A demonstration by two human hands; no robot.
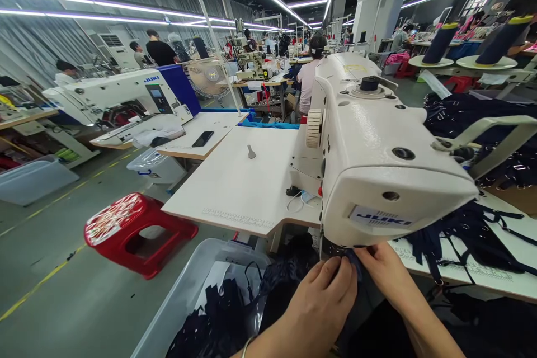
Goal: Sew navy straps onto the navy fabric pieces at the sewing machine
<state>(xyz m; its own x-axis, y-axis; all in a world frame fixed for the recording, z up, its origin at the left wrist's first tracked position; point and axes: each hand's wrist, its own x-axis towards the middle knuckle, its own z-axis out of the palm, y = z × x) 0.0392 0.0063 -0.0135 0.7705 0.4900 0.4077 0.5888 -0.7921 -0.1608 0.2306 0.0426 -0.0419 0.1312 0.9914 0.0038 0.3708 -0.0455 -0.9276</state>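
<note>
The left hand's grip (321, 299) is closed, thumb and fingertips drawn together on a piece of navy cloth (356, 269). The right hand's grip (384, 268) is closed on the same cloth from the other side, thumb and fingers pinching its upper edge. The two hands are just beside each other, with the cloth between their fingertips, directly under the head of a white sewing machine (377, 134); the machine's head hides the point where the cloth meets the needle area.

To the left of the machine stretches the white worktop (235, 179), with a ruler scale (237, 216) printed along its near edge. A small grey metal piece (251, 151) lies nearer its far edge, and a white cord (295, 201) lies by the foot of the machine at the right. Past the worktop's left edge, a black phone (203, 139) rests on a neighbouring table (222, 123).

On the right side of the machine, a heap of navy straps (465, 240) spreads over the worktop, some trailing over its near edge. Below the near edge on the left, a clear plastic bin (178, 291) holds more dark navy pieces (218, 313), well filled towards the left forearm. A red stool (126, 221) with a patterned top stands on the floor left of the bin.
</note>
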